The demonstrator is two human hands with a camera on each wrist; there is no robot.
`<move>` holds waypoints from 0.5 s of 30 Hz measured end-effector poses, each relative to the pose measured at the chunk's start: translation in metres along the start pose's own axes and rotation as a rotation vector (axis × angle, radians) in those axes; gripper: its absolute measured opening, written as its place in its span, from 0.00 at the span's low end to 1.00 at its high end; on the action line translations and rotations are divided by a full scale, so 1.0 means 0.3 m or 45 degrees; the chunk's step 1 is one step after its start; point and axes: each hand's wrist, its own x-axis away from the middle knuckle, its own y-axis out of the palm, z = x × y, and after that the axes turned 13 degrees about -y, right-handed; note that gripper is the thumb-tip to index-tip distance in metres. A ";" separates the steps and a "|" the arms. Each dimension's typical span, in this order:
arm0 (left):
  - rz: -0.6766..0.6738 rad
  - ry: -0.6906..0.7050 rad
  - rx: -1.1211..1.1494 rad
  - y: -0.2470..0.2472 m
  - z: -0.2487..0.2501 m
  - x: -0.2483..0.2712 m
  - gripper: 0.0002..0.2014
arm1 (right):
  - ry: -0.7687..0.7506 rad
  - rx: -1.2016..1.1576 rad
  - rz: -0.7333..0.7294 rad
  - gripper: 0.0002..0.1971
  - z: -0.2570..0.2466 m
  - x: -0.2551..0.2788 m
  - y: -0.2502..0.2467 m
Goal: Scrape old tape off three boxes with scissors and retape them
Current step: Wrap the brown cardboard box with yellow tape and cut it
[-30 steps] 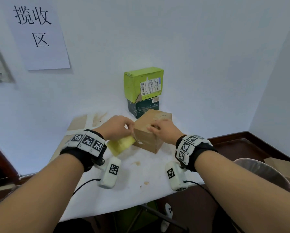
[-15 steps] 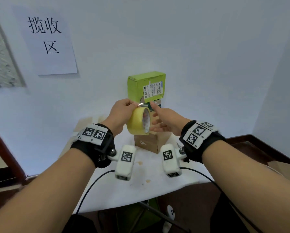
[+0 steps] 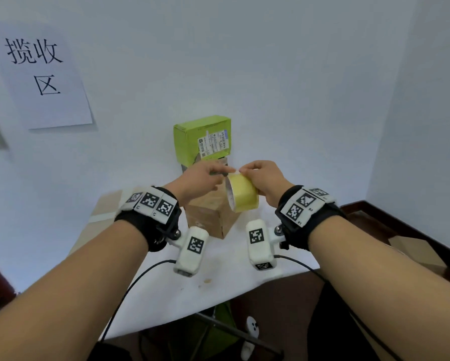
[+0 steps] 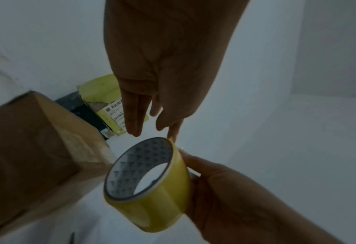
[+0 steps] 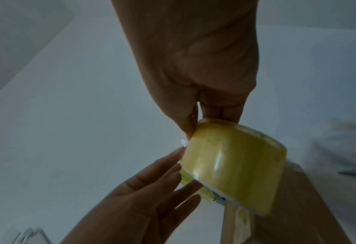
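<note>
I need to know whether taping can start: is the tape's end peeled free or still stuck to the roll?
Cannot tell. The right hand holds the roll; left hand fingertips are at its edge.

tape roll (image 3: 243, 193): glossy, translucent yellow plastic film wound on a pale card core, printed grey inside
brown box (image 3: 210, 216): matt, plain cardboard with a slightly rough face
green box (image 3: 201, 138): smooth green card, torn at the lower edge, with a white paper label
table (image 3: 213, 269): matt white covering with a few brownish stains
wall sign (image 3: 44, 82): thin white paper with black ink
wrist bands (image 3: 308, 213): black cloth bearing matt white plastic marker plates
</note>
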 end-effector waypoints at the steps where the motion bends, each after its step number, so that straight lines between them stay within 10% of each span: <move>1: 0.062 0.017 -0.072 0.000 -0.014 -0.007 0.19 | -0.006 0.038 -0.021 0.10 0.008 0.000 -0.002; 5: 0.233 0.026 -0.377 0.048 -0.065 -0.017 0.18 | 0.003 0.175 -0.026 0.12 0.047 -0.001 -0.004; 9: 0.192 -0.196 -0.663 0.075 -0.134 -0.042 0.45 | 0.053 0.372 -0.017 0.10 0.099 0.005 -0.042; 15: 0.063 -0.479 -0.766 0.096 -0.205 -0.061 0.51 | 0.070 0.520 -0.192 0.05 0.115 0.023 -0.051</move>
